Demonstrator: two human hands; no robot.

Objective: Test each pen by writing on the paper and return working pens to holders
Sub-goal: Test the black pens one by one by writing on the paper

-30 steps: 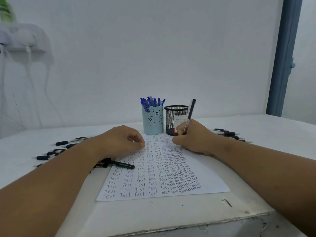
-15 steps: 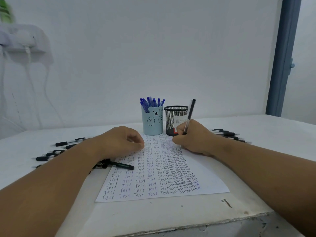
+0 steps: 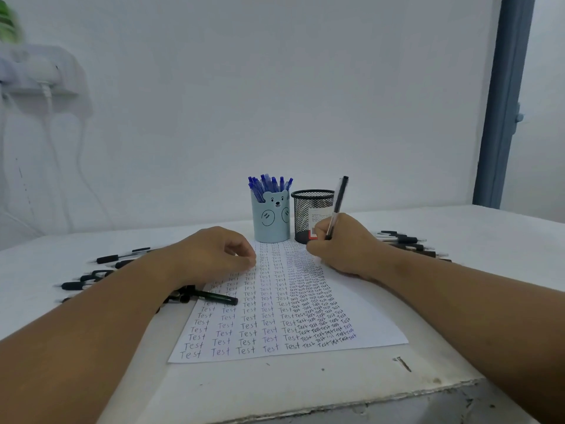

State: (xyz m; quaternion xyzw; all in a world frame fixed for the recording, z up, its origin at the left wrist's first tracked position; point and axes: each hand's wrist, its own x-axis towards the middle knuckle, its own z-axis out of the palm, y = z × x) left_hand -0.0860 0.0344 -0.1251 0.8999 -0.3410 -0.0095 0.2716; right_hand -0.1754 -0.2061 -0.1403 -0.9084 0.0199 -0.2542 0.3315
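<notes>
While my right hand (image 3: 345, 246) pinches a black pen (image 3: 336, 206) over the paper (image 3: 367, 319), my left hand (image 3: 214, 255), fingers loosely curled and holding nothing, rests at nine o'clock on it

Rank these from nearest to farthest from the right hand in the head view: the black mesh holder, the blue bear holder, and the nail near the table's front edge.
From the right hand:
1. Black mesh holder, just behind the knuckles.
2. Blue bear holder, next one along toward the left.
3. Nail, far forward by the table's front edge.
</notes>
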